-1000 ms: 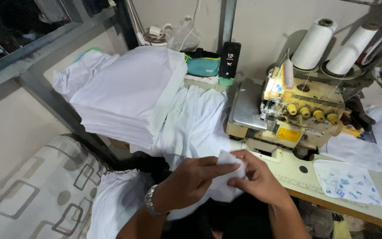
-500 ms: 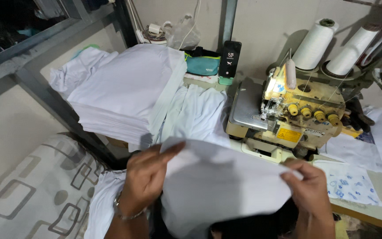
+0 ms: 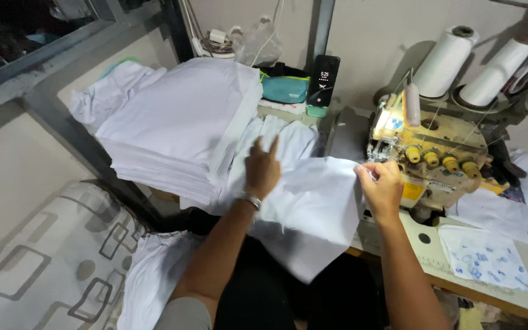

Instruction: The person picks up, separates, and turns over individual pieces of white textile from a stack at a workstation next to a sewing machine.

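A white fabric piece [image 3: 319, 214] hangs spread out between my two hands, in front of a yellowed overlock sewing machine [image 3: 435, 159]. My right hand [image 3: 381, 186] pinches its upper right corner close to the machine's needle area. My left hand [image 3: 263, 168], with a metal watch on the wrist, lies on the fabric's upper left part with fingers apart and raised. A tall stack of white cloth pieces [image 3: 172, 134] sits to the left of my left hand.
Two large white thread cones [image 3: 444, 61] stand behind the machine. A dark phone [image 3: 323, 82] leans on the wall beside a teal pouch [image 3: 284, 90]. A blue-printed white cloth [image 3: 487, 256] lies on the table [image 3: 435, 263] at the right. More white fabric [image 3: 148, 281] hangs low at the left.
The fabric was bunched in both hands, then unfolded and lifted. Now it has moved up and right toward the machine, my right hand at the needle area and my left hand spread on the cloth.
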